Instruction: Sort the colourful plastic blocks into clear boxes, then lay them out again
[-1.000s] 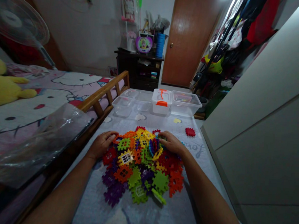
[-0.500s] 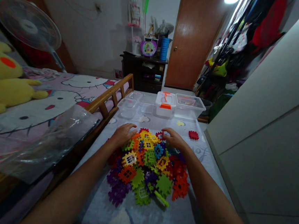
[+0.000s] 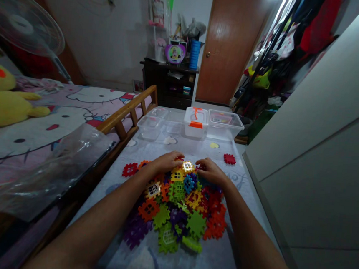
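Observation:
A heap of toothed plastic building tiles (image 3: 177, 191) in several colours lies on the patterned sheet between my forearms. My left hand (image 3: 168, 162) reaches over the heap's far left side, fingers apart and curved. Its fingertips are beside a yellow tile with a white window (image 3: 188, 166); whether they touch it I cannot tell. At the far right of the heap, my right hand (image 3: 211, 171) has loosely bent fingers over the tiles, its thumb apart. A blue window tile (image 3: 189, 183) lies between the hands. Nearer me are a green tile (image 3: 196, 224) and purple tiles (image 3: 138, 230).
A red tile (image 3: 229, 159) lies apart at right, another red tile (image 3: 130, 170) at left. Beyond are a lidded box with orange clips (image 3: 195, 129), a clear bin (image 3: 223, 132) and clear containers (image 3: 150, 127). A wooden rail (image 3: 121, 119) borders the left, a white cabinet (image 3: 318, 163) the right.
My left hand has moved right, inward over the heap, uncovering tiles on the left. The yellow window tile has shifted right and tilted. My right hand's fingers are more bent. The view has shifted slightly.

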`<state>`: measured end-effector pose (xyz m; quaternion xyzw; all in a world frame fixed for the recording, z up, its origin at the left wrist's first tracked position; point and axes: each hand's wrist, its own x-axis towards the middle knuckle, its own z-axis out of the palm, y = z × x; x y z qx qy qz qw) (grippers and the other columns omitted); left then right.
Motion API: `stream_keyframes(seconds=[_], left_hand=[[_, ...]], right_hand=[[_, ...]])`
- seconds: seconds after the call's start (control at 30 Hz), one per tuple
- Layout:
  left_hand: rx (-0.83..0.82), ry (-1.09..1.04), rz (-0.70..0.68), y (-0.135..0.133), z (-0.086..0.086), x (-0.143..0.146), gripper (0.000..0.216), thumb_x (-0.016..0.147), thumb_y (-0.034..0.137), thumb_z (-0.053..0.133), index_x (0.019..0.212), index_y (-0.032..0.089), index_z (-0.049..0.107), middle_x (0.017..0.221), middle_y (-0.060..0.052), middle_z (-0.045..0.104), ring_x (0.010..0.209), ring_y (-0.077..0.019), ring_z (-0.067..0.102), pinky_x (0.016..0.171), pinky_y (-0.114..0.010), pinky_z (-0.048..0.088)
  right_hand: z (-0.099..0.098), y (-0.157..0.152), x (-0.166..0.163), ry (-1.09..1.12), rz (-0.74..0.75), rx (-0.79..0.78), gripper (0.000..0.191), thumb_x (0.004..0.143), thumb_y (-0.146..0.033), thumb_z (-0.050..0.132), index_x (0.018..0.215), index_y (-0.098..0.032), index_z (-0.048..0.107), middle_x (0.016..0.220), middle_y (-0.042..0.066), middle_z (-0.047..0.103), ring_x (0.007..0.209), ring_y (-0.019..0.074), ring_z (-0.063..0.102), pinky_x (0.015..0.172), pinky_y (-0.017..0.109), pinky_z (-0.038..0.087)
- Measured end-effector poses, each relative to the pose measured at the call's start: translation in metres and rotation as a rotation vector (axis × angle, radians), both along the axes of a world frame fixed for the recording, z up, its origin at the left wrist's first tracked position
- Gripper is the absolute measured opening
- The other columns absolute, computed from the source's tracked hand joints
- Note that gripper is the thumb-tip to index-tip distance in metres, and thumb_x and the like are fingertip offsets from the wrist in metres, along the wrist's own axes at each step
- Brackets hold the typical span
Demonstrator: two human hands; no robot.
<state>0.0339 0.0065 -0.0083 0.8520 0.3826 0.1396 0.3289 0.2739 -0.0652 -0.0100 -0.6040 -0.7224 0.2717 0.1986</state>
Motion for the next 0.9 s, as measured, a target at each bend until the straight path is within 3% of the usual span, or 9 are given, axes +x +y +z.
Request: stream_keyframes(seconds=[0.2, 0.47, 0.73, 0.83, 0.9], left_hand=[[0.102, -0.138, -0.011, -0.011, 0.009, 0.013, 0.046, 0.077, 0.019, 0.053, 0.122, 0.017, 0.065, 0.128, -0.011, 0.063, 0.12, -0.0227, 0.059, 0.108, -0.037, 0.044], [-0.078, -0.26, 0.104, -0.006, 0.008, 0.016, 0.042, 0.074, 0.015, 0.049, 0.111, 0.015, 0.069, 0.097, -0.007, 0.074, 0.087, -0.0192, 0.069, 0.082, -0.033, 0.056], [0.148, -0.336, 0.193, -0.026, 0.03, 0.013, 0.028, 0.08, 0.015, 0.051, 0.1, 0.017, 0.07, 0.098, -0.006, 0.073, 0.09, -0.0178, 0.067, 0.088, -0.034, 0.054], [0.284, -0.264, 0.135, -0.047, 0.034, 0.009, 0.026, 0.083, 0.012, 0.051, 0.099, 0.019, 0.07, 0.1, -0.007, 0.073, 0.098, -0.0203, 0.065, 0.095, -0.038, 0.05], [0.306, -0.192, 0.027, -0.062, 0.032, 0.004, 0.025, 0.084, 0.012, 0.053, 0.1, 0.021, 0.07, 0.102, -0.007, 0.073, 0.1, -0.022, 0.064, 0.096, -0.04, 0.049]], right_hand=[[-0.008, -0.018, 0.014, 0.294, -0.154, 0.006, 0.043, 0.072, -0.019, 0.064, 0.115, -0.018, 0.065, 0.105, 0.005, 0.064, 0.079, 0.0121, 0.06, 0.073, 0.026, 0.051], [-0.017, -0.016, 0.009, 0.616, -0.23, -0.018, 0.036, 0.07, -0.029, 0.059, 0.104, -0.018, 0.064, 0.086, 0.001, 0.068, 0.064, 0.0102, 0.057, 0.057, 0.022, 0.045], [-0.02, -0.019, 0.015, 0.668, -0.37, 0.207, 0.035, 0.073, -0.037, 0.061, 0.103, -0.02, 0.062, 0.092, 0.004, 0.069, 0.084, 0.0175, 0.065, 0.077, 0.031, 0.053], [-0.016, -0.025, 0.014, 0.598, -0.36, 0.29, 0.031, 0.077, -0.038, 0.061, 0.103, -0.021, 0.063, 0.097, 0.006, 0.069, 0.09, 0.0189, 0.065, 0.082, 0.034, 0.054], [-0.013, -0.03, 0.013, 0.59, -0.294, 0.255, 0.031, 0.077, -0.038, 0.064, 0.102, -0.021, 0.064, 0.096, 0.005, 0.07, 0.088, 0.0188, 0.066, 0.081, 0.034, 0.054]])
